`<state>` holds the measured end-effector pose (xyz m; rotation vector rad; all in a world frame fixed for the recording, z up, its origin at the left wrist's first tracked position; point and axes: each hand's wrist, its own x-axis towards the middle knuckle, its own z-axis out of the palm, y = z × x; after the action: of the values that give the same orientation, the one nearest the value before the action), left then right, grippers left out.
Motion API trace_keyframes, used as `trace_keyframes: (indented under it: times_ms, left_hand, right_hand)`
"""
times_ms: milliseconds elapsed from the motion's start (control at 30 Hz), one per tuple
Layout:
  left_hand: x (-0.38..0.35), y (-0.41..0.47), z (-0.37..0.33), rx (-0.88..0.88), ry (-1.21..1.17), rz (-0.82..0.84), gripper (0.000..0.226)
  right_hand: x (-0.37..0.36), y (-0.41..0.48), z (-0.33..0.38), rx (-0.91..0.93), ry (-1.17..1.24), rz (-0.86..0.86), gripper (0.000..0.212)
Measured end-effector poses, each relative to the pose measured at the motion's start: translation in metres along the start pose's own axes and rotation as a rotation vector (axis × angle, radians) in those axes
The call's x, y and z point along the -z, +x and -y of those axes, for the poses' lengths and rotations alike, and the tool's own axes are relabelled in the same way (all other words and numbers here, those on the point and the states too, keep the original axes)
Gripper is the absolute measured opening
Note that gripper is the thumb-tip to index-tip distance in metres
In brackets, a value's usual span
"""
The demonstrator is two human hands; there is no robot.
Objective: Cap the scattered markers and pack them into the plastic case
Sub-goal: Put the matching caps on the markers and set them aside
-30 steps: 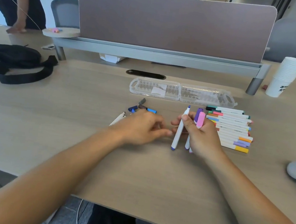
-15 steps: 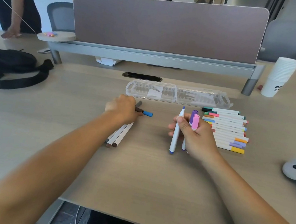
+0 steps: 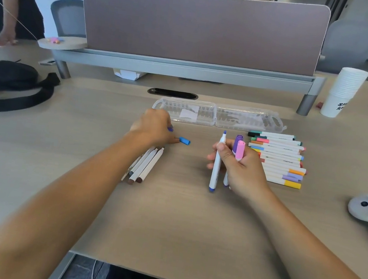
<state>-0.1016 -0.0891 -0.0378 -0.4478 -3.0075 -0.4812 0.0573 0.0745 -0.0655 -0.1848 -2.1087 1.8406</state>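
Capping under way at the desk (image 3: pixel 190 222): our right hand (image 3: pixel 239 170) is clenched around three markers held upright, a bare-tipped blue marker (image 3: pixel 216 164) out front under the thumb, with a purple marker (image 3: pixel 238 143) and a pink marker (image 3: pixel 240 149) already capped behind it. Our left hand (image 3: pixel 153 127) reaches toward the far edge, fingers curled and apparently pinching a dark blue cap (image 3: pixel 170 128), though most of it is hidden. A light blue cap (image 3: pixel 185 141) lies on the desk just beside the fingertips. Four or so uncapped markers (image 3: pixel 145 166) lie together under the left wrist. A row of capped markers (image 3: pixel 276 159) sits toward the right edge, just in front of the plastic case (image 3: pixel 228 118), which lies open near the far edge and holds no markers. We judge packing has not begun and capping is mostly done. The next move calls for bringing the dark blue cap across to the blue marker, lining it up with the tip and pressing it home while the right hand keeps all three steady
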Motion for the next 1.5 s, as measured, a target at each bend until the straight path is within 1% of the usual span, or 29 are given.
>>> trace_keyframes:
  times_ms: [67, 100, 167, 200, 267, 333, 433, 500, 600, 767, 933, 1100, 1233, 1333, 1400, 1500]
  left_hand:
    - [0.006, -0.009, -0.002, -0.078, -0.217, -0.015, 0.010]
    - [0.008, -0.017, -0.005, -0.111, -0.384, 0.000, 0.005]
    - [0.010, -0.034, -0.012, -0.139, -0.783, 0.103, 0.014]
    - [0.010, -0.040, -0.015, -0.154, -0.912, 0.140, 0.019]
    - [0.008, -0.049, -0.020, -0.194, -1.003, 0.142, 0.025]
    - [0.006, -0.054, -0.024, -0.224, -1.049, 0.097, 0.024]
    - [0.001, -0.057, -0.024, -0.254, -1.109, 0.055, 0.019]
    - [0.000, -0.058, -0.021, -0.278, -1.131, 0.076, 0.014]
    - [-0.002, -0.057, -0.016, -0.272, -1.230, 0.116, 0.017]
    - [-0.006, -0.056, -0.014, -0.289, -1.270, 0.133, 0.021]
    - [-0.007, -0.059, -0.019, -0.295, -1.284, 0.149, 0.019]
    - [-0.012, -0.063, -0.023, -0.317, -1.169, 0.148, 0.017]
    - [-0.016, -0.066, -0.027, -0.352, -1.062, 0.067, 0.019]
    - [-0.018, -0.067, -0.030, -0.382, -0.968, 0.010, 0.019]
    - [-0.019, -0.066, -0.031, -0.397, -0.959, -0.013, 0.019]
    - [-0.017, -0.068, -0.034, -0.443, -0.932, -0.057, 0.021]
  right_hand:
    - [0.000, 0.000, 0.001, -0.002, 0.013, -0.011, 0.019]
    - [0.000, 0.001, 0.002, 0.000, 0.022, -0.012, 0.019]
    - [-0.001, 0.000, 0.003, 0.019, 0.027, -0.011, 0.018]
    - [-0.002, -0.001, 0.004, 0.033, 0.020, -0.015, 0.019]
    - [-0.004, -0.002, 0.004, 0.071, -0.025, -0.035, 0.020]
    - [-0.005, -0.002, 0.005, 0.091, -0.054, -0.064, 0.020]
    - [-0.005, -0.003, 0.007, 0.050, -0.014, -0.067, 0.021]
    - [-0.003, -0.004, 0.007, 0.021, -0.023, -0.039, 0.021]
    - [-0.002, -0.005, 0.007, -0.012, -0.046, -0.018, 0.022]
    - [-0.002, -0.006, 0.007, -0.044, -0.084, 0.025, 0.022]
    - [-0.003, -0.006, 0.004, -0.048, -0.132, 0.075, 0.021]
    - [-0.003, -0.005, 0.000, -0.014, -0.154, 0.079, 0.022]
    - [-0.004, -0.005, -0.003, 0.021, -0.166, 0.048, 0.018]
    - [-0.005, -0.003, -0.005, 0.063, -0.240, 0.036, 0.020]
    - [-0.005, -0.003, -0.004, 0.080, -0.274, 0.033, 0.021]
    - [-0.004, -0.003, -0.003, 0.107, -0.258, 0.019, 0.023]
